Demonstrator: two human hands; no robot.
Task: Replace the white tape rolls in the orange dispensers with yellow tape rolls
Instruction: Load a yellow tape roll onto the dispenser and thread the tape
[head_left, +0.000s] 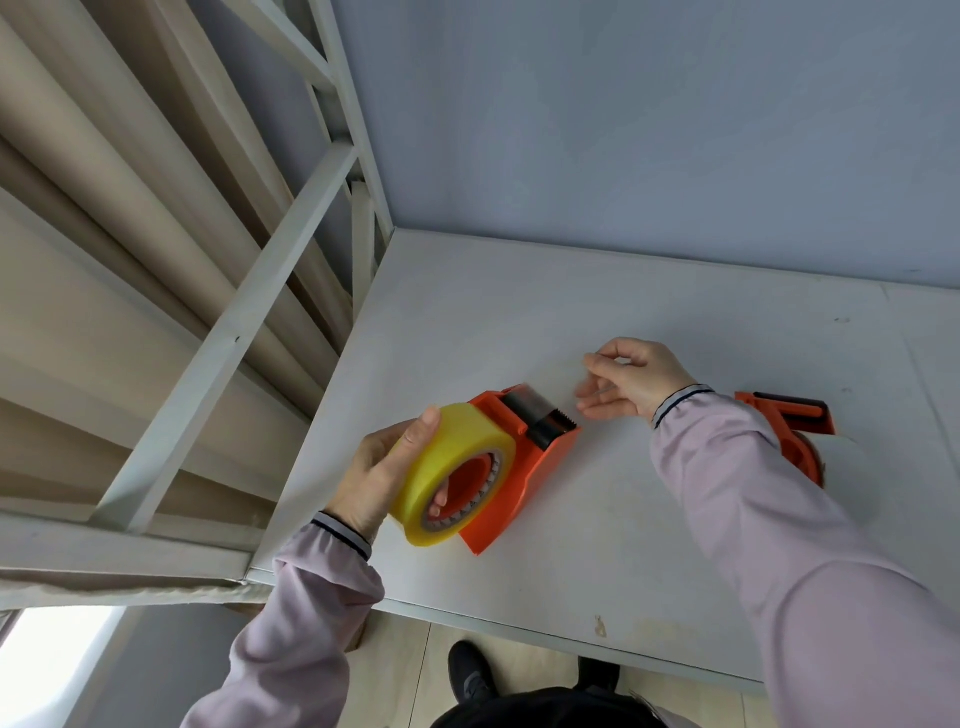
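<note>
An orange dispenser (530, 467) lies on the white table (623, 545) near its front left. A yellow tape roll (452, 457) sits on the dispenser's hub. My left hand (379, 478) grips that roll, thumb on its outer face and fingertips inside the core. My right hand (628, 382) hovers just right of the dispenser's black cutter end (545, 421), thumb and forefinger pinched together; a thin clear strip of tape seems to run between them, too faint to be sure. A second orange dispenser (795, 426) with a white tape roll (852, 457) lies behind my right forearm, partly hidden.
A white metal frame (249, 332) with beige rolled material (130, 218) stands at the table's left edge. A pale blue wall (623, 130) backs the table. My dark shoes (472, 675) show on the tiled floor below the front edge.
</note>
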